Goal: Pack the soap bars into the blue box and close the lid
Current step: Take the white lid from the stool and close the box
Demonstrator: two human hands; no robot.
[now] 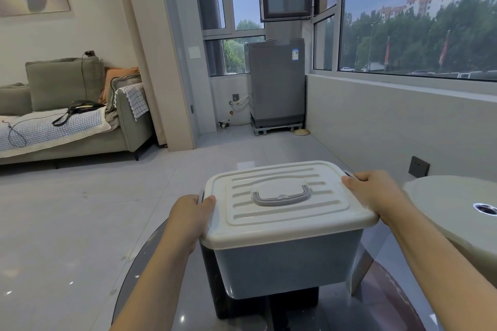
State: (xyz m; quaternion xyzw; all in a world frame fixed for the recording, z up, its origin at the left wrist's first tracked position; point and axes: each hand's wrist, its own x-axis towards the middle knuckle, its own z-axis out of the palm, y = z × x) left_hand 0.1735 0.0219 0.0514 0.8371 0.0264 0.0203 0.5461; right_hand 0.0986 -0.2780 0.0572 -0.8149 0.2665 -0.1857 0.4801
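Note:
A grey-blue plastic box (287, 263) stands on a round glass table (150, 277) in front of me. Its off-white ribbed lid (285, 212) lies flat on top, with a grey carry handle (281, 196) folded down in the middle. My left hand (192, 219) grips the lid's left edge, fingers curled over the dark side clip and thumb on top. My right hand (372, 192) grips the right edge in the same way over the other clip. No soap bars are visible; the inside of the box is hidden.
A pale round stool or table top (457, 207) with a metal-ringed hole sits close on the right. A wall with a dark socket (418, 166) runs along the right. A sofa (67, 115) stands far left, a grey washing machine (277, 86) at the back.

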